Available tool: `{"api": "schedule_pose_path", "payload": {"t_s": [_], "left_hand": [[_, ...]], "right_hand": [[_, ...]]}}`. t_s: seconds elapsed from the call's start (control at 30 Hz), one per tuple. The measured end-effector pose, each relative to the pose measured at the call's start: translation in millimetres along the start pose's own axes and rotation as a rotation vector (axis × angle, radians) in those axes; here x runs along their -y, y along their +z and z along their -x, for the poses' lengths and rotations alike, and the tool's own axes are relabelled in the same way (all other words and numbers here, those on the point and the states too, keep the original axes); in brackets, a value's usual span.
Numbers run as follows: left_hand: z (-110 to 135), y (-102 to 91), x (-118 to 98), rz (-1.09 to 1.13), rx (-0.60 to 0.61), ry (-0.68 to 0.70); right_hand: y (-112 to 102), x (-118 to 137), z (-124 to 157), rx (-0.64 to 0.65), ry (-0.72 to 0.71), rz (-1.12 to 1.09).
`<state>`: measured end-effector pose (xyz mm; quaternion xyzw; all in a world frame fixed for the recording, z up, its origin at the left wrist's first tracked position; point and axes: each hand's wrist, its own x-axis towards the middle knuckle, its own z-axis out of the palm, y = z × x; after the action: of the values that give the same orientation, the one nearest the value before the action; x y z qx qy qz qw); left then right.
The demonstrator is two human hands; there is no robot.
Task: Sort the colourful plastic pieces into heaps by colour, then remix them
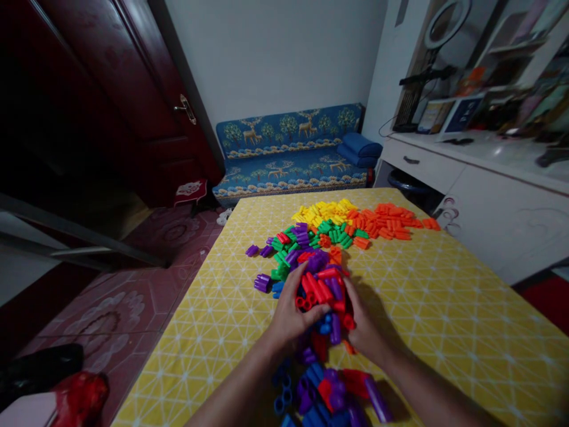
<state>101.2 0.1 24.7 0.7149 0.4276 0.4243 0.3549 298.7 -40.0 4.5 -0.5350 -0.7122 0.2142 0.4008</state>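
Note:
Between my two hands is a clump of red, purple and blue plastic tube blocks (317, 289). My left hand (293, 311) curls round the clump's left side, its thumb across the front. On the other side my right hand (362, 326) is closed against the blocks, its fingers mostly hidden behind them. Below my hands lies a loose pile of blue, purple and red blocks (317, 394). Just beyond them are mixed purple and green blocks (284, 255), with a few purple ones (262, 283) apart to the left.
Yellow blocks (326, 210) and orange blocks (386, 220) are heaped at the table's far side. A yellow patterned cloth covers the table (213, 320). Behind it stands a blue sofa (288, 169); a white cabinet (502, 207) is at right, a dark red door (133, 89) at left.

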Motion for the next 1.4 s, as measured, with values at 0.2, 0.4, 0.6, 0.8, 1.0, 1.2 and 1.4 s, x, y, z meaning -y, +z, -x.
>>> {"api": "schedule_pose_path", "payload": {"t_s": [0.2, 0.4, 0.6, 0.8, 1.0, 1.2, 1.4], "left_hand": [[-50, 5.6, -32, 0.213, 0.086, -0.063], [-76, -50.1, 2, -0.129, -0.105, 0.007], [-112, -92.3, 94, -0.386, -0.246, -0.313], [-126, -71.4, 98, -0.227, -0.028, -0.191], [-120, -45.9, 70, -0.164, 0.064, -0.195], [-100, -26.5, 23, -0.233, 0.152, -0.038], [-57, -15.1, -23, -0.467, 0.341, 0.217]], "right_hand": [[1, -2, -44, -0.255, 0.2, -0.51], [-10, -51, -45, -0.566, 0.293, -0.339], [-15, -56, -44, -0.58, 0.345, -0.154], [-24, -45, -44, -0.428, 0.27, 0.203], [-14, -53, -45, -0.362, 0.244, 0.046], [-9, -63, -45, -0.324, 0.278, -0.044], [-12, -60, -44, -0.346, 0.3, -0.038]]}}
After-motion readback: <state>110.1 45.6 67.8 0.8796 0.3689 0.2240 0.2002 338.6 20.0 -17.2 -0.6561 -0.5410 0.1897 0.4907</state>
